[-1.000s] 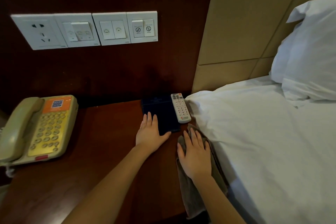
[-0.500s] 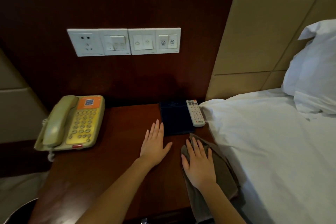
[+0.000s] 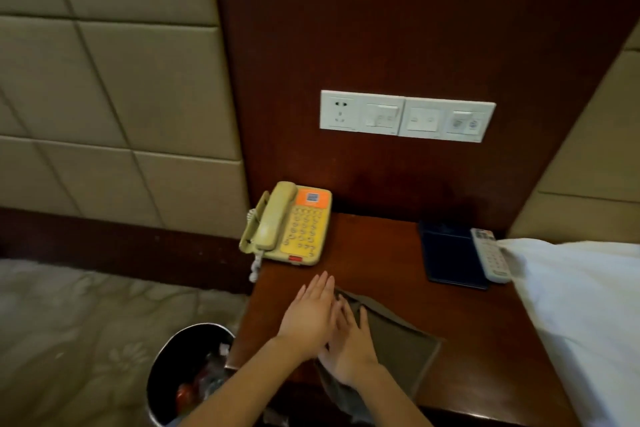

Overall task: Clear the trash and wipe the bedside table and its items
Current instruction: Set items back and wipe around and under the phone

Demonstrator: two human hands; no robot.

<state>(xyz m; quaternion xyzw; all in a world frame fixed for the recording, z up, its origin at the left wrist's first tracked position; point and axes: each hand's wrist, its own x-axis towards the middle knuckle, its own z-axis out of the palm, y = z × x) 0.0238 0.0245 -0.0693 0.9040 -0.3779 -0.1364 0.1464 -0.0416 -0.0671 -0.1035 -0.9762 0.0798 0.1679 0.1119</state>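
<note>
Head camera looks down on the right grip (image 3: 349, 354), which lies flat with straight fingers (image 3: 362, 317) pressing on the cloth (image 3: 398, 340); nothing curls round the fabric, so it is held by downward pressure alone. The left grip (image 3: 308, 319) is just as flat and spread, palm down on the bench (image 3: 381, 253), touching the right grip and partly covering its fingers at the cloth's left edge. The grey-brown cloth spreads rightward from under the right grip, and its near part hangs over the near edge of the bench. Straight beyond the left grip, at the far left corner, sits the telephone (image 3: 287, 225), its handset's long axis running near to far with a slight tilt. Well apart at the far right lie a dark folder (image 3: 450, 256) and, touching its right side, the remote (image 3: 490, 255), both lengthwise near to far, the remote right against the white bed (image 3: 588, 305). On the floor at the near left stands the bin (image 3: 204, 325), with rubbish inside, so clearing looks largely done and wiping is the step in hand. The wiping stroke turns on this: bare wood lies far and right of the cloth, the telephone far and left, and the left grip is nearer the telephone if it needs lifting.
</note>
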